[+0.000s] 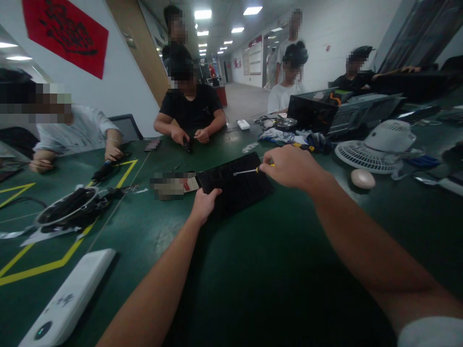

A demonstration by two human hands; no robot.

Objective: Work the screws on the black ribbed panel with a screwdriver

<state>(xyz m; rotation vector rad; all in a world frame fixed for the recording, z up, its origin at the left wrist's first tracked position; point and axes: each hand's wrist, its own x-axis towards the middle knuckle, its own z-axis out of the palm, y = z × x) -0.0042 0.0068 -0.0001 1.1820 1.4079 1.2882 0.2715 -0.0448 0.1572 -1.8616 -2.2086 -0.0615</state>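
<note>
A flat black panel (240, 190), dark enough that its details are hard to make out, lies at a slant on the green table (275, 270). My left hand (205, 206) grips its near left edge, with the thumb on top. Closed around the yellow and black handle of a screwdriver (248, 171) is my right hand (289, 165), above the panel's right side. The thin metal shaft points left over the panel. Something small shows at its tip, though I cannot tell whether it touches the surface.
Beside the panel's left end lies a partly blurred box (191, 183), with small bits behind it. A white fan (383, 144), a pale mouse-shaped object (362, 179) and an opened computer case (314, 113) stand right. A white device (68, 299) lies front left. Several people sit around.
</note>
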